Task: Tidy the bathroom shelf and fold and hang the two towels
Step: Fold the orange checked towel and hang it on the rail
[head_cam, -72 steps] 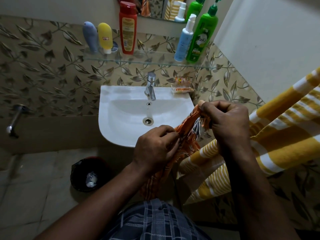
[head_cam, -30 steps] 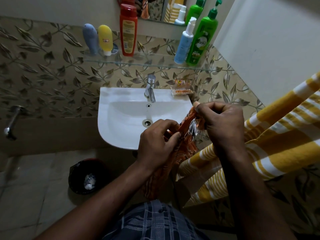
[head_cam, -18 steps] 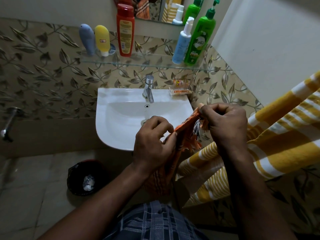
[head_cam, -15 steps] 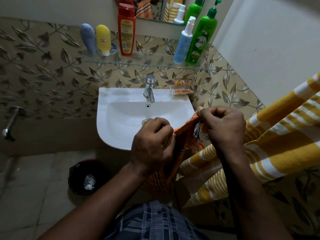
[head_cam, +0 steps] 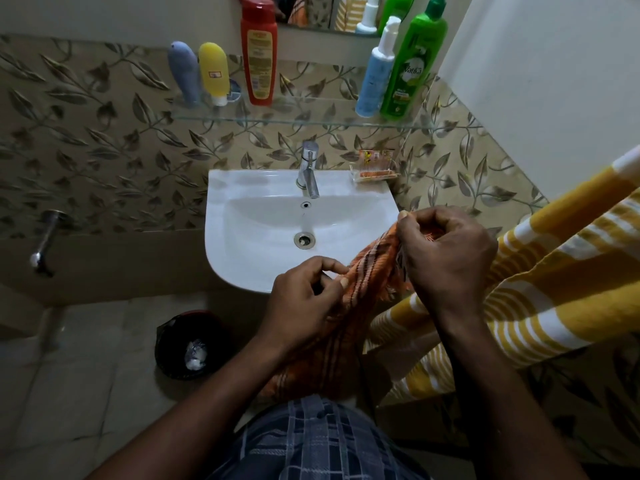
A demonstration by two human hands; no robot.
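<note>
An orange striped towel (head_cam: 349,327) hangs bunched in front of me, below the sink's front edge. My left hand (head_cam: 304,303) pinches its upper edge between thumb and fingers. My right hand (head_cam: 446,258) grips a corner of the same edge, a little higher and to the right. A yellow and white striped towel (head_cam: 554,292) hangs along the right wall behind my right arm. On the glass shelf (head_cam: 311,116) stand a grey tube (head_cam: 183,72), a yellow tube (head_cam: 214,72), a red bottle (head_cam: 259,50), a blue pump bottle (head_cam: 375,74) and a green bottle (head_cam: 412,60).
A white sink (head_cam: 263,237) with a chrome tap (head_cam: 308,171) is fixed to the leaf-patterned wall. A small clear soap tray (head_cam: 374,168) sits on its back right corner. A black bin (head_cam: 188,344) stands on the tiled floor. A metal tap (head_cam: 43,242) sticks out at left.
My hands have drawn slightly apart along the orange towel's edge, stretching it between them. My left hand shifted its pinch along the edge.
</note>
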